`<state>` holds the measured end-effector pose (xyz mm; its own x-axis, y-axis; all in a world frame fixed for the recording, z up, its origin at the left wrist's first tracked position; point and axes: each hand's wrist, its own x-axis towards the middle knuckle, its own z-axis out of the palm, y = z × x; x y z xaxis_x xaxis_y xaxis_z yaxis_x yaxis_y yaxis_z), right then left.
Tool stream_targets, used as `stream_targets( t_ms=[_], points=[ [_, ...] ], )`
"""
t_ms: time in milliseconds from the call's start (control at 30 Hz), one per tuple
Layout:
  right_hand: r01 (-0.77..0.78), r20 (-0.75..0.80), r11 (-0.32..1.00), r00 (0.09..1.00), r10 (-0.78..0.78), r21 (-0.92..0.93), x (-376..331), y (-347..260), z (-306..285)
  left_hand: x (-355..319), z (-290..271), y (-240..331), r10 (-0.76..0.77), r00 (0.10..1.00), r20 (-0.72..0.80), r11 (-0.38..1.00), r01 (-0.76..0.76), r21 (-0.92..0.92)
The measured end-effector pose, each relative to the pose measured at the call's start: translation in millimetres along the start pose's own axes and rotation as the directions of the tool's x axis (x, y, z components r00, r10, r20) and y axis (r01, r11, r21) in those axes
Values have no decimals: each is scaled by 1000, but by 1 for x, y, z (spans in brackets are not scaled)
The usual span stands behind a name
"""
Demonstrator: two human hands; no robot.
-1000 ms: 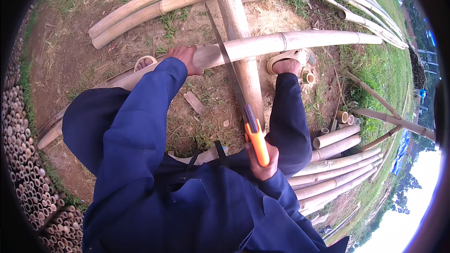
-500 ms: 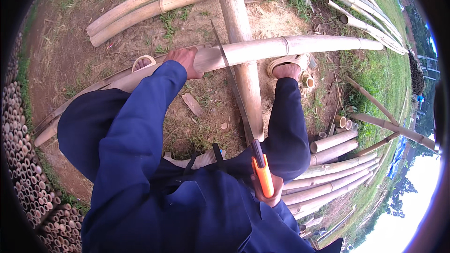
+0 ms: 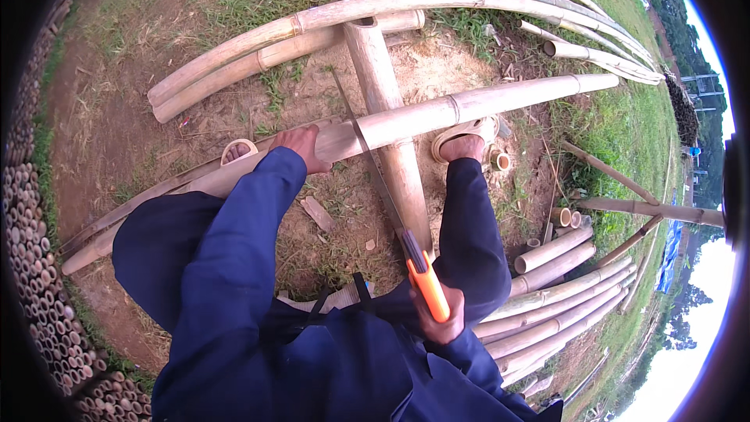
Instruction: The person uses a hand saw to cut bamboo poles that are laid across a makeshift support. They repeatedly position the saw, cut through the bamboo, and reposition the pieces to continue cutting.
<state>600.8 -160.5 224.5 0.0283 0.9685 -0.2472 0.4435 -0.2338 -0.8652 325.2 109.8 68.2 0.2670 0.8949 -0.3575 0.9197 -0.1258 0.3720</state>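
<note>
A long bamboo pole (image 3: 414,119) lies crosswise in front of me, resting over a thicker bamboo piece (image 3: 373,70) on the ground. My left hand (image 3: 303,147) is closed around the pole, left of that crossing. My right hand (image 3: 442,319) grips the orange handle of a hand saw (image 3: 429,291), close to my body. The saw's long blade slants up and away to the left and lies across the pole, just right of my left hand. Whether its teeth have cut into the bamboo cannot be made out.
Two more poles (image 3: 258,41) lie beyond, over the thick piece. Several cut bamboo lengths (image 3: 547,305) are stacked at my right, near a bamboo trestle (image 3: 656,207). Many short tubes (image 3: 47,289) are piled at far left. My sandalled foot (image 3: 467,144) stands beside the pole.
My right hand and the saw have shifted slightly toward the left. The view has tilted, so the poles sit lower in the picture. My left hand keeps its hold.
</note>
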Motion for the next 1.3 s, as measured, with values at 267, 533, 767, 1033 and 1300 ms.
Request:
stream_targets(
  t_ms=[267,533,767,1033,1300],
  points=[
    [57,-39,998,998,-56,35,-6,9,8,-2,-9,-4,7,998,68,999,-11,53],
    [108,-61,993,993,-105,49,81,24,48,5,-18,8,24,995,98,1000,-25,11],
    [175,-72,972,980,-188,-159,-29,9,2,1,-14,-1,14,993,117,998,-21,58],
    [-30,-8,999,999,31,26,41,10,30,2,-11,-6,25,994,108,1000,-26,3],
    [-46,-7,998,999,46,35,44,8,29,12,-14,1,31,995,95,999,-29,-21]
  ],
)
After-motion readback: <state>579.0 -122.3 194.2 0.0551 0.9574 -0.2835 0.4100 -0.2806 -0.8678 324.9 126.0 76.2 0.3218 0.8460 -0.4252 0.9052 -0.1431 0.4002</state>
